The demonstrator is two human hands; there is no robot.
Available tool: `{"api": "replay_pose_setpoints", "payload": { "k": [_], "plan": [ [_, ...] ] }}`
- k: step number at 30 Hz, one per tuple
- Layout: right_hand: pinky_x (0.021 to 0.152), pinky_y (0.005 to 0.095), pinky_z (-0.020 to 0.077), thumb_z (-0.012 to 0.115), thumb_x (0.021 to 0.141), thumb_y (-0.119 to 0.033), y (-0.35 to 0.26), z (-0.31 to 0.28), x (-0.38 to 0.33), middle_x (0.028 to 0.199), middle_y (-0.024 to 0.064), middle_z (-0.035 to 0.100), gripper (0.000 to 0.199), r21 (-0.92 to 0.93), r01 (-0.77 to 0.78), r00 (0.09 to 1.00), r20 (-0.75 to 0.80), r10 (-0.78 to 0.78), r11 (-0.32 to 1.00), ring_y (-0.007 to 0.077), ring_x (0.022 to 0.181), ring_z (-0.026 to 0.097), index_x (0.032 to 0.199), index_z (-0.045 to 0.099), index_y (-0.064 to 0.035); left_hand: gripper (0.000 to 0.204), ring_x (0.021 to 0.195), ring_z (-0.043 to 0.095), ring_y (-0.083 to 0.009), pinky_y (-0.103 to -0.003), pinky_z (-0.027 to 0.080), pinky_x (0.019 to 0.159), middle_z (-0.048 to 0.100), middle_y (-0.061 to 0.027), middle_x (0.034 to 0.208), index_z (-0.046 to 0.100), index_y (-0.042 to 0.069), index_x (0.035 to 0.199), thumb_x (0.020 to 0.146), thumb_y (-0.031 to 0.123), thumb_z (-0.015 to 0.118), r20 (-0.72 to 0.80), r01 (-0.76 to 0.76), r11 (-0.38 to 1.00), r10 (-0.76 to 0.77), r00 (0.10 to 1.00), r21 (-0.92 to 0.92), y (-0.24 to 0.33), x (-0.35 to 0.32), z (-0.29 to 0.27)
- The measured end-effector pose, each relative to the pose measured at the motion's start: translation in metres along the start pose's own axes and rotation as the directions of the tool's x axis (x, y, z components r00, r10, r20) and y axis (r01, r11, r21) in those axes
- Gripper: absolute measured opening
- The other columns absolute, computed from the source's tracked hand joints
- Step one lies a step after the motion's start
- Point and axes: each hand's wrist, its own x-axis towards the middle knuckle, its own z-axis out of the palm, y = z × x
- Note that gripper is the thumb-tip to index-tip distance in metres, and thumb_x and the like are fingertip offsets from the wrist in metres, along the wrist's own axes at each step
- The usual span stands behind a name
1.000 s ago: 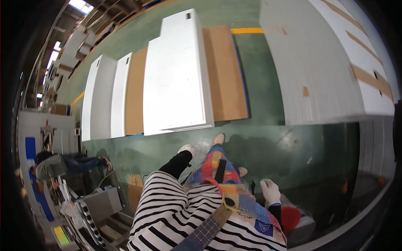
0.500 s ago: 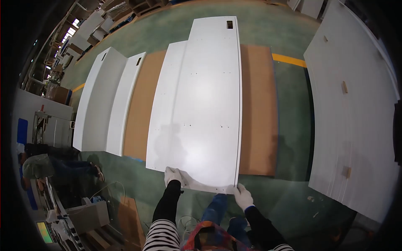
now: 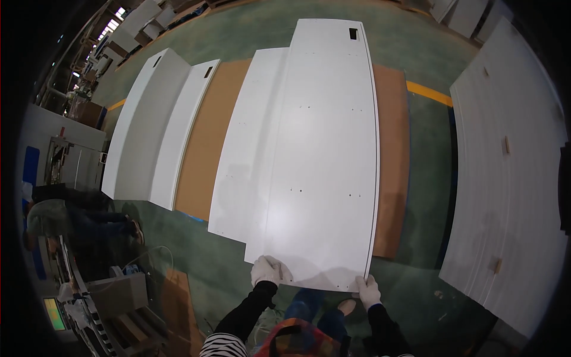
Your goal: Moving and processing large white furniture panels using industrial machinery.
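A long white panel (image 3: 327, 149) with small drilled holes and a rectangular cutout at its far right corner extends away from me. Its near end is in my gloved hands. My left hand (image 3: 266, 271) grips the near left corner, fingers closed over the edge. At the near right corner, my right hand (image 3: 368, 291) is closed on the same panel. Another white panel (image 3: 241, 154) shows to its left, partly covered by the held one. Beneath both lies a brown board (image 3: 221, 113), seen on either side.
Further left stand white panels (image 3: 169, 143) with cutouts, two joined at an angle. A tall stack of white panels (image 3: 505, 196) fills the right side. At far left, a person (image 3: 53, 223) is beside machinery (image 3: 128, 294). A yellow line (image 3: 429, 93) crosses the green floor.
The held panel has shifted right and toward me, exposing more of the white panel at its left. Both hands have moved right with it, and the view has turned slightly.
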Motion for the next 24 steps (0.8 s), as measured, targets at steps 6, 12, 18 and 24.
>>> {"api": "replay_pose_setpoints", "payload": {
  "k": [6,12,18,24],
  "plan": [
    [0.090,0.0424,0.0546,0.061,0.093,-0.032,0.068,-0.038,-0.034,0.108,0.0132,0.067,0.041,0.212,-0.127,0.972,0.221,0.079,0.969,0.0304,0.097,0.067,0.120,0.058,-0.0015,0.051,0.106,0.062,-0.0375,-0.047,0.051,0.090,0.062,-0.0185,0.112,0.059,0.005,0.107,0.079,0.046,0.072,0.249,0.106,0.994,-0.106,0.963,0.013,-0.037,-0.062,0.016],
    [0.106,0.0532,0.0424,0.056,0.100,-0.036,0.148,-0.018,-0.082,0.138,0.0131,0.053,0.053,0.977,-0.174,0.968,0.192,0.160,-0.122,0.0312,0.128,0.051,0.141,0.042,-0.0056,0.055,0.095,0.068,-0.0307,-0.043,0.052,0.084,0.071,-0.0161,0.095,0.068,0.005,0.099,0.078,0.056,0.070,0.575,0.148,0.961,0.015,0.818,-0.235,-0.037,-0.087,0.048],
    [0.101,0.0469,0.0473,0.069,0.085,-0.036,0.150,0.025,-0.136,0.137,0.0247,0.052,0.089,-0.050,-0.176,0.978,-0.126,0.169,0.983,0.0372,0.120,0.058,0.152,0.022,-0.0026,0.059,0.094,0.070,-0.0244,-0.039,0.055,0.081,0.070,-0.0195,0.103,0.067,0.004,0.113,0.087,0.057,0.063,0.606,-0.079,0.979,0.178,0.775,-0.186,0.010,-0.162,0.114],
    [0.097,0.0399,0.0494,0.048,0.093,-0.066,0.107,-0.091,-0.180,0.133,0.0183,0.058,0.088,0.889,-0.028,0.844,-0.223,0.487,0.456,0.0328,0.113,0.061,0.138,0.046,0.0094,0.036,0.097,0.067,-0.0232,-0.038,0.054,0.088,0.068,-0.0163,0.111,0.064,-0.002,0.115,0.097,0.029,0.061,0.520,0.271,0.451,0.642,0.563,-0.850,0.136,-0.102,0.063]
  ]
}}
